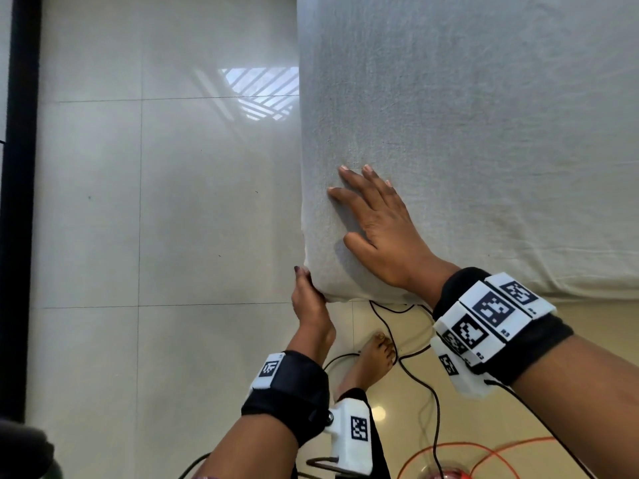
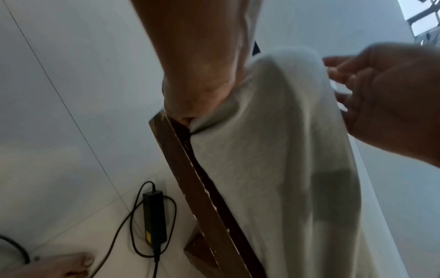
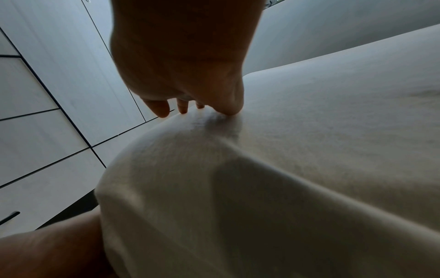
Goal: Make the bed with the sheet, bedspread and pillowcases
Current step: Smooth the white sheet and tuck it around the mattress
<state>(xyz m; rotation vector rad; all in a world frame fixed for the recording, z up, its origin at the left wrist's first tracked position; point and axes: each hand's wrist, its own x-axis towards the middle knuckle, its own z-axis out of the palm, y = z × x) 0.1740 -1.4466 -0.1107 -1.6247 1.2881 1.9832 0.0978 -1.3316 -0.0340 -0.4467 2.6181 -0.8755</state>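
One of three coverings is seen on the bed: the sheet (image 1: 466, 133), white, spread over the mattress top and draped down the side at the near corner. At that corner the cloth is being worked in between mattress and the brown wooden bed frame (image 2: 190, 178).

Left hand (image 1: 307, 299): held at the corner's lower edge, fingers pushed down into the gap beside the frame with sheet bunched against them. Whether cloth is pinched or only pushed cannot be told; the fingertips are hidden.

Right hand (image 1: 377, 229): laid flat on top of the sheet just inside the corner, fingers straight and spread, nothing grasped. Cloth is pinned, apparently for the tuck.

Judged status: sheet laid, mostly smooth, faint creases to the right; this corner's tuck in progress, not finished. Other corners are out of view, state unknown. No bedspread, pillows or pillowcases are in frame, so those steps are taken as outstanding.

Around: pale tiled floor (image 1: 138, 202), black cables (image 1: 411, 371) and an orange cable (image 1: 484, 451) beside a bare foot (image 1: 373, 361), a power adapter (image 2: 153, 220) under the frame edge.
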